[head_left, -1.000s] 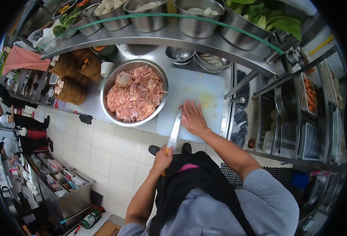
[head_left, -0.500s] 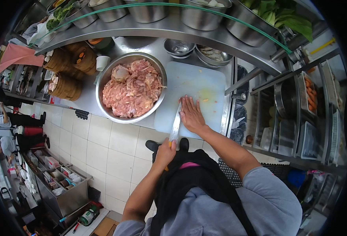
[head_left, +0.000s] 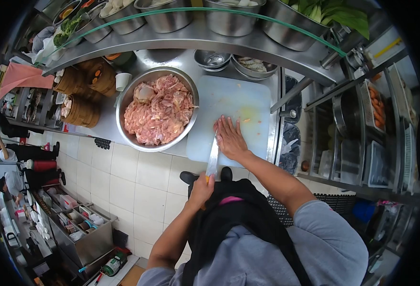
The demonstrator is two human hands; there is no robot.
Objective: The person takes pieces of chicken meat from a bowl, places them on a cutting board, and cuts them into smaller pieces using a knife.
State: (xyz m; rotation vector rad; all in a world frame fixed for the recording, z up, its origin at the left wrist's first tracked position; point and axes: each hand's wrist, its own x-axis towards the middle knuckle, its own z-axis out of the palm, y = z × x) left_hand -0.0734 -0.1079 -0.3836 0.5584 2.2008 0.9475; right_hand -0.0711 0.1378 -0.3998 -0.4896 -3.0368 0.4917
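Your left hand gripping knife, right hand palm-down over board, fingers straight, meat bowl at 10 o'clock

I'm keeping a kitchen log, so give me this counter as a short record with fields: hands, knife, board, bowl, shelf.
Left hand: grips the knife by its handle
Right hand: palm down over the cutting board, fingers beside the blade
Knife: blade pointing away from the person, over the board's near edge
Cutting board: pale, with small scraps
Steel bowl: left of the board, heaped with raw meat
Shelf: metal pots, one holding leafy greens
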